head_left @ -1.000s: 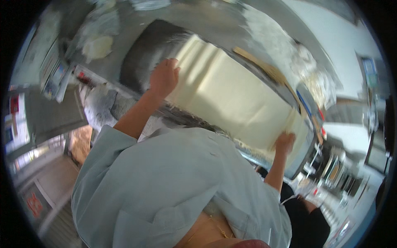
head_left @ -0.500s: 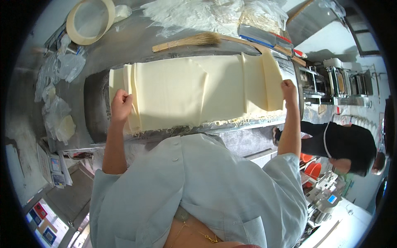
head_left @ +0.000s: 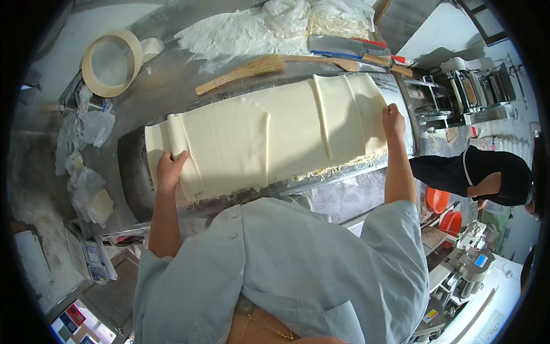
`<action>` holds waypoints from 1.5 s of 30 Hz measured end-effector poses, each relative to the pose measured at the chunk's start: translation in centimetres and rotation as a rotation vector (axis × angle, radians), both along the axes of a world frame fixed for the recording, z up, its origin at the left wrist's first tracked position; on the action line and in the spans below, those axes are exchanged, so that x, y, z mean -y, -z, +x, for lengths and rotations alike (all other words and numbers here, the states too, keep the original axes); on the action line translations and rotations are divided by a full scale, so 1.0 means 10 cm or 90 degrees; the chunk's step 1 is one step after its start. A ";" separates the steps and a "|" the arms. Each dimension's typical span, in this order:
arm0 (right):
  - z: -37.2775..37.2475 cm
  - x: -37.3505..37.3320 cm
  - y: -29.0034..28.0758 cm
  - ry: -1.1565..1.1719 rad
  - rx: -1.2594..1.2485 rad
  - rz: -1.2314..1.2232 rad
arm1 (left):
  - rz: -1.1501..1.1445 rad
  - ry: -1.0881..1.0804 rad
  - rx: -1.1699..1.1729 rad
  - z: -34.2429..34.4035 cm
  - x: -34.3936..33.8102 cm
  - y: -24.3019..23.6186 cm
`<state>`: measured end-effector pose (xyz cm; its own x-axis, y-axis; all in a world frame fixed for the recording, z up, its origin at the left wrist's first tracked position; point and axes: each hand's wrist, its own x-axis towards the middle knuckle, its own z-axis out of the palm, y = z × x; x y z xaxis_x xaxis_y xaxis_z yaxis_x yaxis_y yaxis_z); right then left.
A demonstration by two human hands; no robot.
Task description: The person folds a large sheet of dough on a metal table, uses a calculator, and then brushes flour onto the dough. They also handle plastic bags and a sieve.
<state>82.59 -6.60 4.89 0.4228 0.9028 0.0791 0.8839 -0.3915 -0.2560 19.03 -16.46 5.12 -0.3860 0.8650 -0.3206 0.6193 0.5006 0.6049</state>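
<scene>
A wide, pale sheet of dough [head_left: 229, 137] lies in folded layers over a dark board, with raised creases across it. At its left end, my left hand [head_left: 170, 169] grips the near part of a rolled-over fold between thumb and fingers. My right hand [head_left: 393, 121] is closed on the dough's right edge, its fingers pinched together. Along the near side, thin ragged dough scraps [head_left: 321, 171] stick out from under the sheet. The dark board [head_left: 130, 155] shows at the left of the dough.
Beyond the dough lie a straw brush [head_left: 246, 73], a wide-bladed scraper [head_left: 338, 47] and spilled flour [head_left: 220, 37]. A round sieve [head_left: 135, 63] and plastic bags [head_left: 94, 126] are at left. A person in black [head_left: 481, 175] bends at right, near orange-red buckets [head_left: 437, 199].
The dough's folds at both ends lie flatter than before. My left hand's thumb has spread from a fist-like grip. The whole view has tilted, and the person in black has shifted slightly.
</scene>
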 end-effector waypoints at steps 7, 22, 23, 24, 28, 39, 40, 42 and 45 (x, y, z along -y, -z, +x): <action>-0.11 0.11 0.00 0.069 0.031 0.018 | 0.105 -0.062 -0.018 0.00 0.04 0.18; -1.14 0.24 -0.38 -0.294 -0.054 0.008 | 0.110 -0.003 0.203 0.01 0.08 0.14; -1.14 0.22 -0.33 -0.283 -0.193 0.015 | 0.113 -0.003 0.202 0.02 0.08 0.15; -1.07 0.18 -0.28 -0.181 -0.177 0.076 | 0.123 -0.008 0.201 0.02 0.09 0.15; -0.35 0.09 0.00 0.088 0.084 0.066 | 0.118 -0.014 0.149 0.02 0.10 0.14; -0.15 0.39 0.04 0.025 0.019 0.012 | 0.156 0.015 0.133 0.05 0.09 0.25; -0.16 0.40 0.00 0.033 0.025 -0.012 | 0.165 0.021 0.116 0.07 0.09 0.23; -0.11 0.43 -0.06 0.064 0.016 -0.020 | 0.163 0.002 0.190 0.08 0.10 0.17; 0.02 0.53 -0.07 0.082 -0.019 0.069 | 0.174 -0.052 0.373 0.02 0.12 0.07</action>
